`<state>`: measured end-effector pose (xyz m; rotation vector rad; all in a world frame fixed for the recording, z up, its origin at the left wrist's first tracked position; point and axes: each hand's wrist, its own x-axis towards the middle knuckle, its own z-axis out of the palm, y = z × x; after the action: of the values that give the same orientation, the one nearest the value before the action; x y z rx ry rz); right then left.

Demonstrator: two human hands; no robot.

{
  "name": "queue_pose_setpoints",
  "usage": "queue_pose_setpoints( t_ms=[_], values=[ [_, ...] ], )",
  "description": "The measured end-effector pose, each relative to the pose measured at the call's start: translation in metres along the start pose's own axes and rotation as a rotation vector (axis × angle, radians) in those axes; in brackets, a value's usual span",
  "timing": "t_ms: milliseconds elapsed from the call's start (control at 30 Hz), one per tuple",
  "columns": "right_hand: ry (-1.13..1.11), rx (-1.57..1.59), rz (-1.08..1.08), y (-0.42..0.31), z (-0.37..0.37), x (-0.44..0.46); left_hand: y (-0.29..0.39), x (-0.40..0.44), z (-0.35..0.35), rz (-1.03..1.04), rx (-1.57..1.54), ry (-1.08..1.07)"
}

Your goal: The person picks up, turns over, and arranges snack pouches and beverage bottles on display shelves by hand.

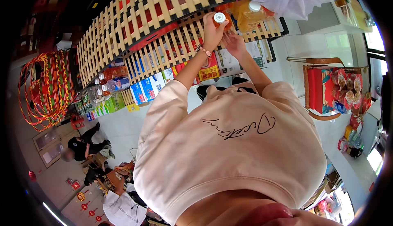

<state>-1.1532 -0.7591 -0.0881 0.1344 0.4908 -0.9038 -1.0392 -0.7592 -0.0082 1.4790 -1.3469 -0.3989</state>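
My left hand [210, 33], with a bracelet at the wrist, is wrapped round an orange drink bottle [220, 18] with a white cap, held over the slatted wooden shelf [180, 42]. Just right of it is my right hand [234, 44], palm turned up and fingers loosely apart. Its fingertips are close to the lower part of the bottle; whether they touch it I cannot tell. A larger bottle of yellow liquid [248, 18] with a white cap stands right beside the held one.
Higher slats [135, 15] run along the upper left. Below them are more bottles [112, 74] and boxed goods [144, 90]. A chair [321, 60] stands at right near stacked packages [347, 89]. A seated person [82, 146] and a person in a white shirt [123, 209] are at lower left.
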Motion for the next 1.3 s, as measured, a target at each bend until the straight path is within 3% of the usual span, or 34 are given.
queue_pose_setpoints(
  t_ms=[267, 433, 533, 833, 967, 1033, 1100, 1167, 1233, 1300],
  values=[
    [-0.062, 0.005, -0.011, -0.022, -0.012, 0.013, 0.001, 0.011, 0.040, 0.022, 0.026, 0.014],
    [-0.053, 0.017, -0.003, -0.020, -0.020, 0.015, 0.007, 0.016, 0.045, -0.075, 0.067, -0.010],
    [-0.070, 0.022, -0.009, -0.024, -0.013, 0.018, 0.001, 0.023, 0.045, -0.016, 0.168, -0.031],
    [-0.052, -0.088, -0.076, -0.014, -0.011, 0.021, -0.005, 0.011, 0.019, -0.078, 0.076, -0.073],
    [0.101, -0.233, -0.145, -0.008, -0.023, 0.037, -0.042, -0.037, -0.010, -0.147, -0.020, 0.002],
    [0.202, -0.208, -0.181, -0.004, -0.038, 0.058, -0.062, -0.075, -0.038, -0.193, 0.087, 0.002],
    [0.173, -0.196, -0.214, 0.002, -0.040, 0.062, -0.083, -0.120, -0.067, -0.309, 0.092, 0.042],
    [0.212, -0.147, -0.234, 0.008, -0.028, 0.054, -0.118, -0.175, -0.097, -0.293, 0.245, 0.159],
    [0.179, -0.168, -0.272, 0.016, -0.021, 0.052, -0.152, -0.240, -0.130, -0.508, 0.213, 0.233],
    [0.126, -0.184, -0.288, 0.014, -0.022, 0.056, -0.186, -0.313, -0.163, -0.573, 0.249, 0.354]
  ],
)
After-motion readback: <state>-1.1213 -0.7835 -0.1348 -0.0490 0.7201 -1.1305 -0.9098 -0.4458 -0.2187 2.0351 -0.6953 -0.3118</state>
